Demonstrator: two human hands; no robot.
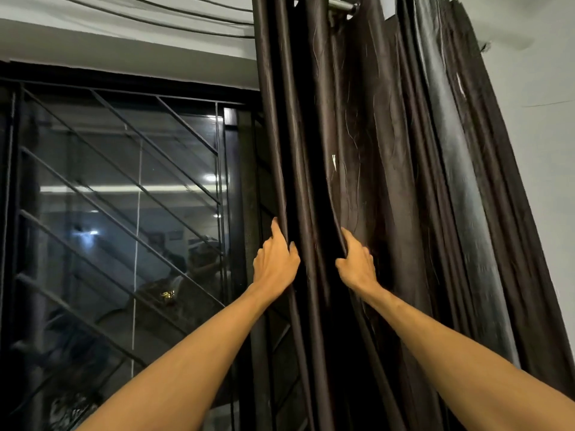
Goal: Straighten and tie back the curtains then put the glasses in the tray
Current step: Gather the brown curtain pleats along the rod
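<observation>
A dark brown curtain (382, 169) hangs in bunched folds from a metal rod (342, 6) at the top, filling the middle and right of the head view. My left hand (275, 262) grips the curtain's leftmost fold at about mid-height, fingers curled round its edge. My right hand (357, 262) grips the neighbouring fold just to the right, fingers tucked behind the cloth. A dark gap runs between the two held folds. No glasses or tray are in view.
A dark window (124, 213) with a black metal grille fills the left half; its glass reflects room lights. Cables (155, 14) run along the wall above it. A pale wall (541, 135) lies to the right of the curtain.
</observation>
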